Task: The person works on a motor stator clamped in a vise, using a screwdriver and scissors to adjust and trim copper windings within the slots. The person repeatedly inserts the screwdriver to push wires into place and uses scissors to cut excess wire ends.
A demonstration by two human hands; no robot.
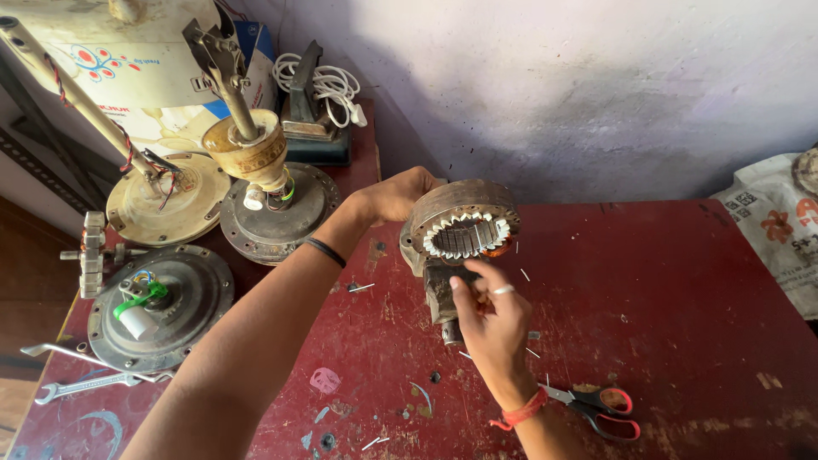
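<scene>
Stator ring (pixel 464 223), round and rusty with white teeth inside, is held up over the red table (pixel 682 298). Left hand (pixel 396 196) is wrapped tight around its back edge. Right hand (pixel 487 317) pinches its fingers together just under the ring, but what they grip is too small to tell. Behind is a pale, stained wall (pixel 596 85). On the left lie three round fan motor parts (pixel 162 311). One pair of scissors (pixel 601 407) sits by the right wrist. Two wrenches (pixel 81 385) lie at the table's left edge.
</scene>
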